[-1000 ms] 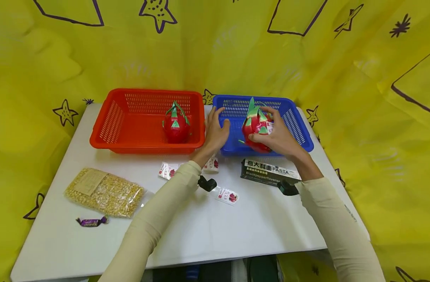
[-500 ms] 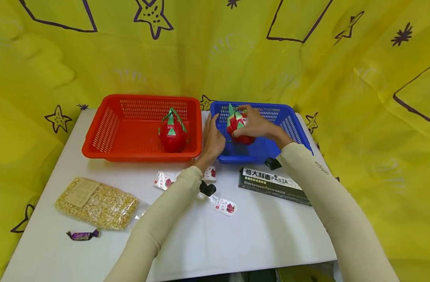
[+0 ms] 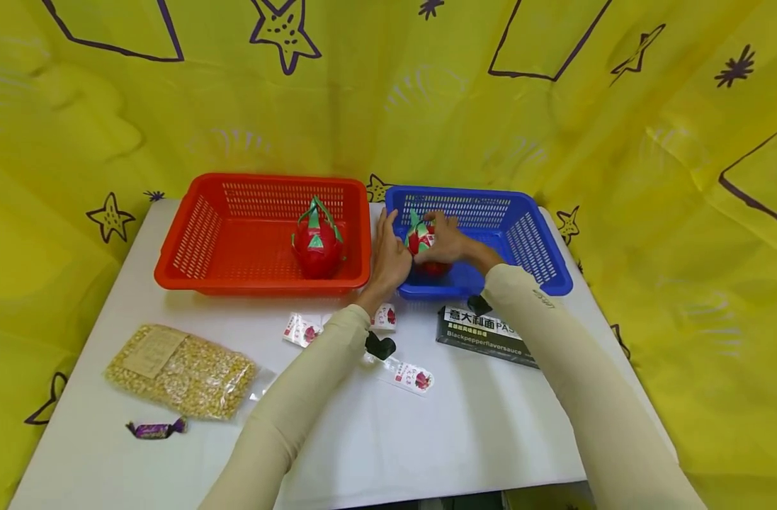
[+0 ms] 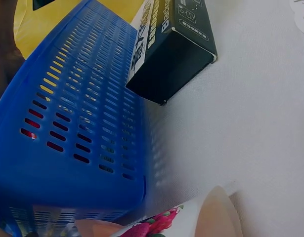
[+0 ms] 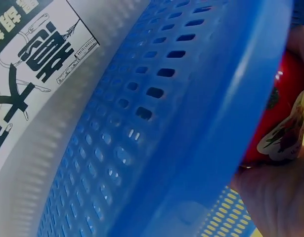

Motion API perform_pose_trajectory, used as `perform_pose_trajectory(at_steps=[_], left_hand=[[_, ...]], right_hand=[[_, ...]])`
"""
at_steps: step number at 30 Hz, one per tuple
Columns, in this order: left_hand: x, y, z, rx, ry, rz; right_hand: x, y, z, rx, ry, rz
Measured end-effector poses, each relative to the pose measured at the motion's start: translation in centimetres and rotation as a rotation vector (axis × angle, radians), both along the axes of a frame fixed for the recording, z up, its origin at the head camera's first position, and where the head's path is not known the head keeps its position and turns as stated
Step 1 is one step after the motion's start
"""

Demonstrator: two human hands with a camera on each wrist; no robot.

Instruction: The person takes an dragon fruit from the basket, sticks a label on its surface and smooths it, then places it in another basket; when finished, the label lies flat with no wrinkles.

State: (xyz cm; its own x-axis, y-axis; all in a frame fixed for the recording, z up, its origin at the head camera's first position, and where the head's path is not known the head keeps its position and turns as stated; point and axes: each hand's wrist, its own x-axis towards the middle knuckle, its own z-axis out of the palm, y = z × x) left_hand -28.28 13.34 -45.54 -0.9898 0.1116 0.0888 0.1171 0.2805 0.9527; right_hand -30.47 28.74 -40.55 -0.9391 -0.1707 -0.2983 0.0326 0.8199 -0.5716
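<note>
My right hand [image 3: 448, 244] grips a red dragon fruit [image 3: 420, 238] with green leaf tips, low in the left part of the blue basket [image 3: 549, 283]. In the right wrist view a label [image 5: 285, 136] shows on the fruit's skin. Beside the basket's left rim, my left hand [image 3: 389, 258] has its fingers extended in the gap between the two baskets. The left wrist view shows only bits of its fingers [image 4: 218, 219] at the bottom. Another dragon fruit [image 3: 318, 251] stands in the right side of the red basket [image 3: 261, 285].
A black pasta box [image 3: 484, 340] lies before the blue basket. Several printed labels [image 3: 413, 377] are scattered in the middle of the white table [image 3: 464, 439]. A bag of corn kernels [image 3: 180, 372] and a purple-wrapped candy [image 3: 156, 429] lie at left. A yellow cloth [image 3: 363, 120] hangs behind.
My right hand has carried the dragon fruit left and down into the left part of the blue basket. My left hand has stayed by the rim. The head view has shifted slightly.
</note>
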Motion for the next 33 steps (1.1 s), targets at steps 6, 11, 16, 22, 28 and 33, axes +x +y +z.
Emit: perform_pose_trajectory(at_steps=[6,11,16,22,28,33], left_hand=[[0.3,-0.2,0.0,0.014,0.006,-0.015],[0.2,-0.5,-0.3,0.009,0.044,-0.006],[0.2,-0.6,-0.1,-0.010,0.047,-0.005],[0.1,-0.4,0.1,-0.006,0.030,-0.004],[0.1,0.0,0.1,-0.023,0.028,-0.015],[0.1,-0.2,0.2,-0.025,0.017,-0.014]], right_hand=[[0.0,-0.2,-0.6,-0.017,-0.077,-0.018],[-0.2,-0.4,-0.9,-0.035,-0.090,-0.017],[-0.1,-0.4,-0.9,-0.071,-0.103,-0.045],[-0.2,-0.4,-0.8,-0.061,-0.096,-0.032],[-0.1,0.5,-1.2,-0.092,-0.049,-0.019],[0.2,0.8,-1.4,-0.103,-0.033,-0.017]])
